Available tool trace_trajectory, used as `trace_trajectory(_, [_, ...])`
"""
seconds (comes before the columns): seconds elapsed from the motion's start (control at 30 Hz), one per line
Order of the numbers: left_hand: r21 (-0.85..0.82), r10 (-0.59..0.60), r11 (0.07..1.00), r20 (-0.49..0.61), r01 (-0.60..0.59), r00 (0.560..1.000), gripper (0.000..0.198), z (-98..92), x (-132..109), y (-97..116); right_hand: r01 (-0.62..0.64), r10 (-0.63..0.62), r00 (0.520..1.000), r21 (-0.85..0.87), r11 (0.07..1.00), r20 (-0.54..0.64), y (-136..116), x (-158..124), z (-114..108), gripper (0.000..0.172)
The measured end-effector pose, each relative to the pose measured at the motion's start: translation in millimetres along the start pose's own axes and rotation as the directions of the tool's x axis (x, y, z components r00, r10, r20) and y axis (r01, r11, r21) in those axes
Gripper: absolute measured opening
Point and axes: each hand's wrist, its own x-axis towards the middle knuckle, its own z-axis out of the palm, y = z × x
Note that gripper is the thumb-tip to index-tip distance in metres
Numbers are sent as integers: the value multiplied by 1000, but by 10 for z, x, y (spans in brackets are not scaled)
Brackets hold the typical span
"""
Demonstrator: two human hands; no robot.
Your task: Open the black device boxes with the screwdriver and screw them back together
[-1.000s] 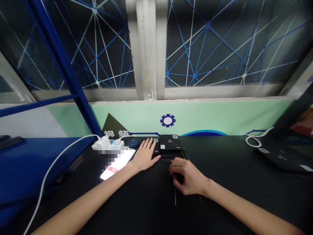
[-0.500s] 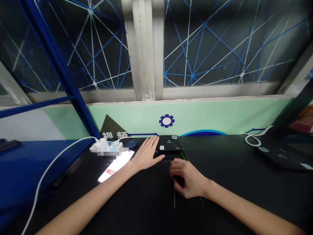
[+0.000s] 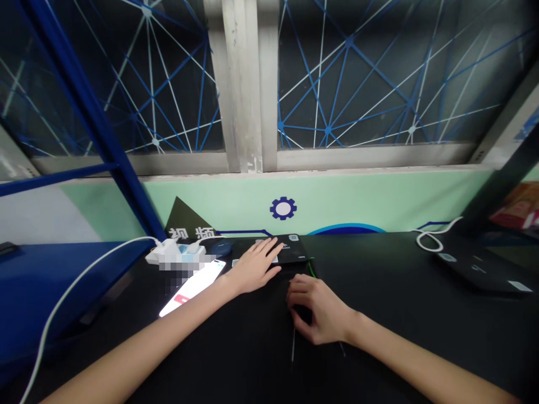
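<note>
My left hand [image 3: 255,266] lies flat with its fingers stretched out, its fingertips over the left part of a flat black set-top box [image 3: 295,249] with white stickers. Left of that, partly hidden behind the same hand, is another black box [image 3: 241,247]. Nearer to me, my right hand [image 3: 318,311] rests on the black table [image 3: 379,325], fingers curled and closed toward the thumb. What it holds, if anything, I cannot make out. Thin pale lines [image 3: 293,345] show on the table just below it. A bright green cable [image 3: 311,267] runs between the box and this hand.
A lit phone [image 3: 196,286] lies by my left forearm. Behind it are a white power strip [image 3: 174,252] with a white cable and a dark blue round object [image 3: 221,248]. Another black box [image 3: 484,272] and a looped white cable [image 3: 429,241] lie on the right.
My left hand has slid right, so its fingers now lie over part of the set-top box. My right hand stays curled in about the same place. The view has shifted slightly.
</note>
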Motion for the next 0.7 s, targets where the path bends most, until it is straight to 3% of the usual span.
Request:
trace_trajectory(0.17, [-58,-60,997,-10,60,998,59,-42,-84,-12,-5,5,1000,-6,1000,-16,-3,0,11,11])
trace_trajectory(0.4, [-149,-122,981,6,122,993,90,13,138,-141,-5,4,1000,-27,1000,-17,-3,0,23,12])
trace_trajectory(0.57, [-184,-100,978,-6,98,995,90,-41,219,-181,-4,3,1000,-27,1000,-15,20,-12,25,10])
trace_trajectory(0.7, [-215,-121,971,-45,108,992,84,-116,88,-174,9,-9,1000,-15,1000,-19,41,-25,28,12])
